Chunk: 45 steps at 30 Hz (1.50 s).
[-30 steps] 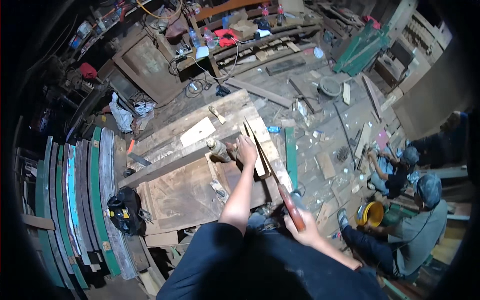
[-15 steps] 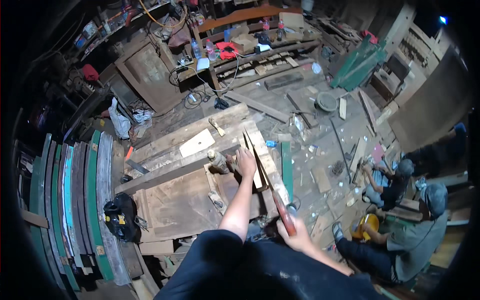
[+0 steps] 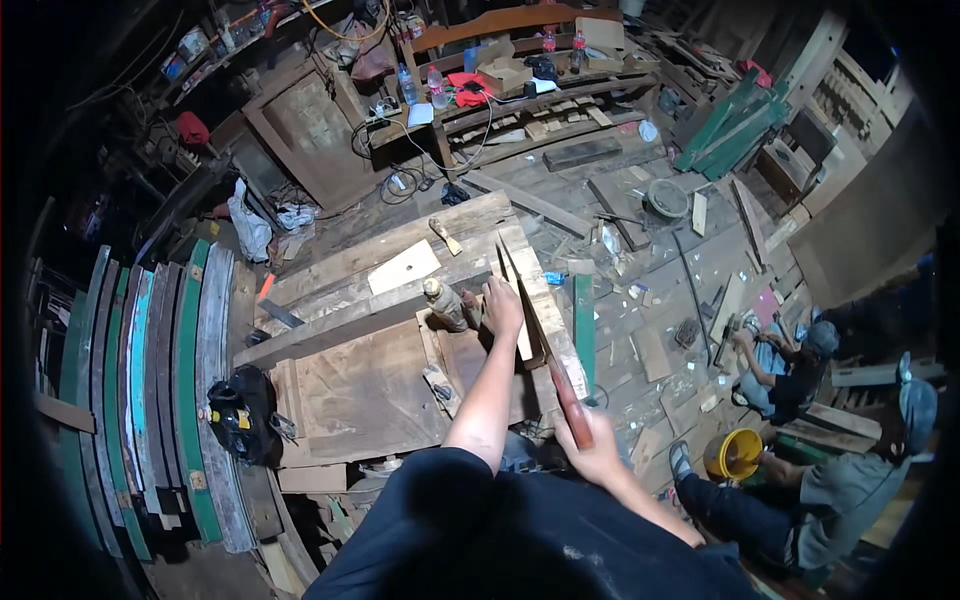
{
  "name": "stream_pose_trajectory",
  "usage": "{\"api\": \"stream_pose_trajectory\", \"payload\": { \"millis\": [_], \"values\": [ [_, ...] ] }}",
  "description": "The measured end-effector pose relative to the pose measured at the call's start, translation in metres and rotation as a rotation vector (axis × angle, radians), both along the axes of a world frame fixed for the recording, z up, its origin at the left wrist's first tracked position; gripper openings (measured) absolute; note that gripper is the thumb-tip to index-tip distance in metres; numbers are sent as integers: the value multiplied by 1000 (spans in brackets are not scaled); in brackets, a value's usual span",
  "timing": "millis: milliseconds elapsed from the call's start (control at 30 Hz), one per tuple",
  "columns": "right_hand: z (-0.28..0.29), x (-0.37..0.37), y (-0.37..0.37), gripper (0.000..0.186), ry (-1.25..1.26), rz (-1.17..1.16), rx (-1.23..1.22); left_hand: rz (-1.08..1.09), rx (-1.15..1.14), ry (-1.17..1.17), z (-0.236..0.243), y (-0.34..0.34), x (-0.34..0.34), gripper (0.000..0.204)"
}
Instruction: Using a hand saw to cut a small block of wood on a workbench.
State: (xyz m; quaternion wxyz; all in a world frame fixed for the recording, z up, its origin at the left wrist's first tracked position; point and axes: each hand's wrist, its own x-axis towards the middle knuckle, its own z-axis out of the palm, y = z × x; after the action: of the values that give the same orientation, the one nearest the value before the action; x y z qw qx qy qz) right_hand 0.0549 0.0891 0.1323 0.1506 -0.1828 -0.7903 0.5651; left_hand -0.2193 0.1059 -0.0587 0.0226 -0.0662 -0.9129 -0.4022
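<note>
My right hand (image 3: 597, 447) grips the reddish-brown handle of what looks like a handsaw (image 3: 527, 305). Its dark blade tapers away from me along the right beam of the wooden bench (image 3: 553, 312). Close to the blade's left side, my left hand (image 3: 503, 308) is closed over a pale wooden piece (image 3: 522, 338), its fingertips partly hidden. Just left of that hand stands a worn, bulky tool with a round pale top (image 3: 447, 303). A flat pale board with a small hole (image 3: 404, 267) and a short wooden-handled tool (image 3: 446, 236) lie on the far beam.
Painted planks (image 3: 185, 400) stand in a row at left, beside a black bag (image 3: 243, 424). On the right, two people sit low near a yellow bucket (image 3: 735, 453). Wood scraps and a grey basin (image 3: 668, 200) lie about the floor. Bottles (image 3: 437, 88) stand on a cluttered bench behind.
The saw and my right hand have moved slightly away from me; my left hand stays at the wooden piece. The view has shifted a little. The person by the bucket has leaned right.
</note>
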Motion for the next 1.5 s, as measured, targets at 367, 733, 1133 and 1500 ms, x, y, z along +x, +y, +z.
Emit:
{"api": "stream_pose_trajectory", "payload": {
  "millis": [367, 733, 1133, 1500],
  "values": [
    [-49, -73, 28, 18, 85, -35, 96, -46, 20, 133, 2, 3, -1, 28],
    [19, 41, -11, 11, -60, 12, -23, -18, 10, 10, 20, 8, 2, 29],
    [4, 17, -15, 11, -4, -30, 3, -28, -9, -58, 9, 0, 3, 30],
    [-20, -92, 63, 22, 89, -77, -115, -42, -23, 25, 10, 0, -5, 27]
  ]
}}
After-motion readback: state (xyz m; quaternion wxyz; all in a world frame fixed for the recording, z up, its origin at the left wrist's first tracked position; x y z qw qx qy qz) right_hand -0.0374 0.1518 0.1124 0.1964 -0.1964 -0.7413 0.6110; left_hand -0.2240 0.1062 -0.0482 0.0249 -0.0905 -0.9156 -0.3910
